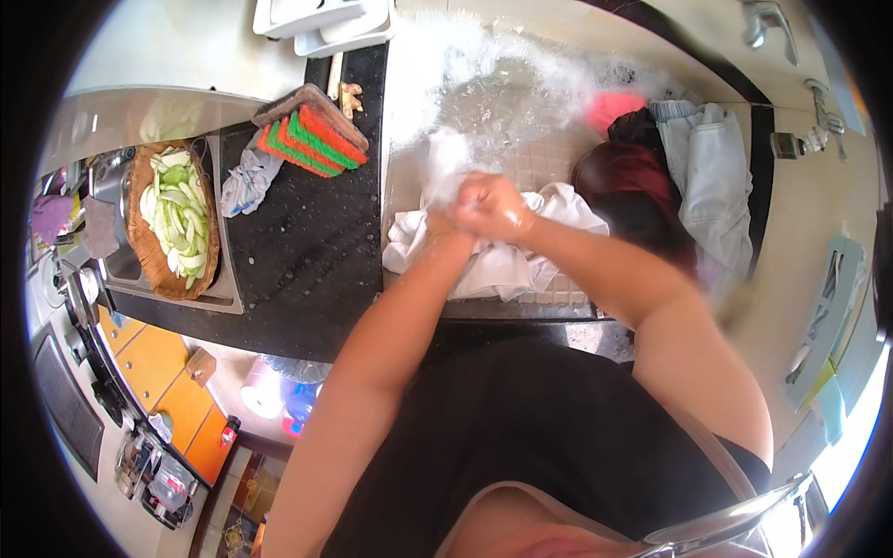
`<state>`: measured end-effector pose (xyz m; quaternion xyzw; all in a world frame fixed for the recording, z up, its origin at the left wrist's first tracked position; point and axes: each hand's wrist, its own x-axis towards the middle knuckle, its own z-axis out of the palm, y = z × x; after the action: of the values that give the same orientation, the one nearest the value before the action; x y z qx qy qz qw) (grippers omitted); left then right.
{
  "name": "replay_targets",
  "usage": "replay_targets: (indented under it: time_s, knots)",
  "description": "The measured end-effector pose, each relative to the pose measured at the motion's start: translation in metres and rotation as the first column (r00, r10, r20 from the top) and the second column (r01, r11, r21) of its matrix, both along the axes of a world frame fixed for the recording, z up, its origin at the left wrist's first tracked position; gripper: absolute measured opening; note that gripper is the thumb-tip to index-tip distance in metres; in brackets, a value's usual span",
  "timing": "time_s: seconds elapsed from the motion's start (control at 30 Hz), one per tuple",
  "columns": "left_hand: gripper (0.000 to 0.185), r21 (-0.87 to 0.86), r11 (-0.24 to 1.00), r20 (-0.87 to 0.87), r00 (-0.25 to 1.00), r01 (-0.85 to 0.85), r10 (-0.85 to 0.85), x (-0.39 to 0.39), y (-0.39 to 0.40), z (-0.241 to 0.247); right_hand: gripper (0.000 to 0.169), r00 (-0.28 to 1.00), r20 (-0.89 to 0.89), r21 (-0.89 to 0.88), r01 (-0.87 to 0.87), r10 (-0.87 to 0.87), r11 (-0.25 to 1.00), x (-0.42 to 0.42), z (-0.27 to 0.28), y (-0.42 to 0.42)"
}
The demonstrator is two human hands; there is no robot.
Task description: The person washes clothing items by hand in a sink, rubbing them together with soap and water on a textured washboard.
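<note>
Over a tiled wash basin (551,150), my two hands are close together on a white wet cloth (450,150), blurred by motion. My right hand (495,206) is curled in a fist around part of it, with suds on the wrist. Against it, my left hand (446,223) also grips the cloth, its fingers largely hidden. White fabric (516,268) lies bunched under my wrists on the basin's near side. Foamy water (502,84) covers the far part of the basin.
Dark red and black garments (628,188), light denim (715,160) and a pink cloth (614,111) lie at the basin's right. On the black counter (300,272) sit a red-and-green bristled scrubbing brush (314,139), ginger (351,97) and a wicker basket (139,237) of sliced vegetable. Taps (827,122) project at right.
</note>
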<state>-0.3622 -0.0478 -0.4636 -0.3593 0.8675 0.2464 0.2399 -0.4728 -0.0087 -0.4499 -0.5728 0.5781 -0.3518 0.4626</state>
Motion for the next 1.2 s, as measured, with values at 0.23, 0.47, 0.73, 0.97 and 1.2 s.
replay_targets:
  time_s: [0.23,0.47,0.73,0.97,1.2]
  knots:
    - [0.069,-0.285,0.954,-0.312,0.950,-0.098,0.005,0.002,0.003,0.011,0.021,0.469,-0.883,0.108,0.217,-0.007,0.970,-0.109,-0.066,-0.058]
    - [0.092,-0.076,0.997,0.017,1.000,-0.013,0.015,-0.010,-0.010,0.017,0.029,0.788,-0.580,0.296,-0.032,0.206,0.955,-0.022,-0.019,-0.024]
    - [0.102,-0.186,0.942,-0.073,0.960,-0.280,0.271,0.021,0.009,0.042,0.043,0.475,-0.852,-0.057,0.330,-0.218,0.942,-0.146,-0.066,0.001]
    - [0.103,-0.098,0.990,-0.078,0.991,0.100,-0.108,0.030,0.016,0.026,0.024,0.927,-0.339,-0.122,0.126,-0.161,0.984,0.010,0.001,0.019]
    - [0.101,-0.128,0.989,-0.123,0.991,-0.074,0.058,0.017,0.012,0.048,0.030,0.741,-0.668,0.370,0.247,0.072,0.895,-0.061,-0.036,-0.054]
